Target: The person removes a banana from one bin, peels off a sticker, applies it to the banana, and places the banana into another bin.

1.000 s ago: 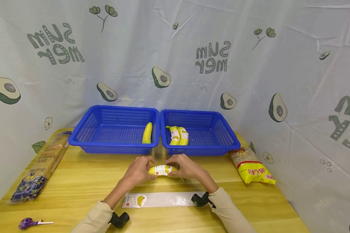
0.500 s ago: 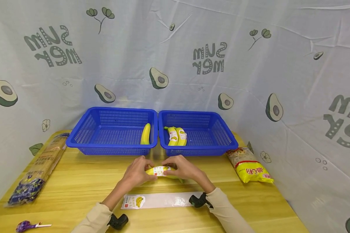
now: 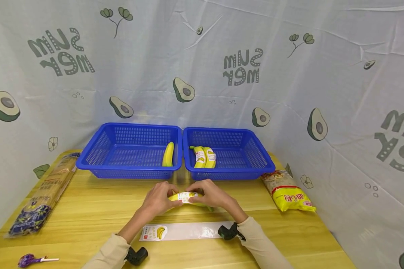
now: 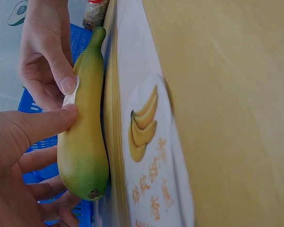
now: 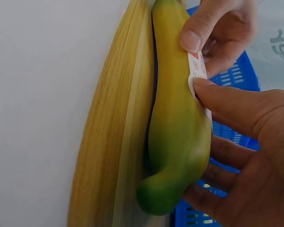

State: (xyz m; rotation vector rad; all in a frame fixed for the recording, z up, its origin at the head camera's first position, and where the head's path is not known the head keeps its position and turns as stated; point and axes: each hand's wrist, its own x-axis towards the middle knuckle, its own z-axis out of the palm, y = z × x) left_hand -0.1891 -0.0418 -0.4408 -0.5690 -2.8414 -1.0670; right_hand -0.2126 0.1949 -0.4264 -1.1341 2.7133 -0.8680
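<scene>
Over the table, both hands hold one yellow banana with green ends (image 4: 85,142) crosswise. My left hand (image 3: 159,198) grips its blunt end, and my right hand (image 3: 213,194) grips it toward the stem (image 5: 161,191). A white banana sticker (image 3: 184,197) lies along its upper side. Both thumbs press on that sticker's edge, as the right wrist view shows. In front of the hands, a pale backing strip (image 3: 192,231) lies flat with one more banana sticker (image 3: 155,232) on its left end.
The left blue basket (image 3: 128,167) holds one plain banana (image 3: 168,154); the right one (image 3: 235,174) holds two stickered bananas (image 3: 205,157). A long noodle packet (image 3: 45,198) lies at the left, a yellow-and-clear food bag (image 3: 289,192) at the right. A purple-wrapped lollipop (image 3: 30,260) lies near left.
My right hand has shifted slightly left along the banana, its thumb now over the sticker's right part. The last half second shows almost no movement.
</scene>
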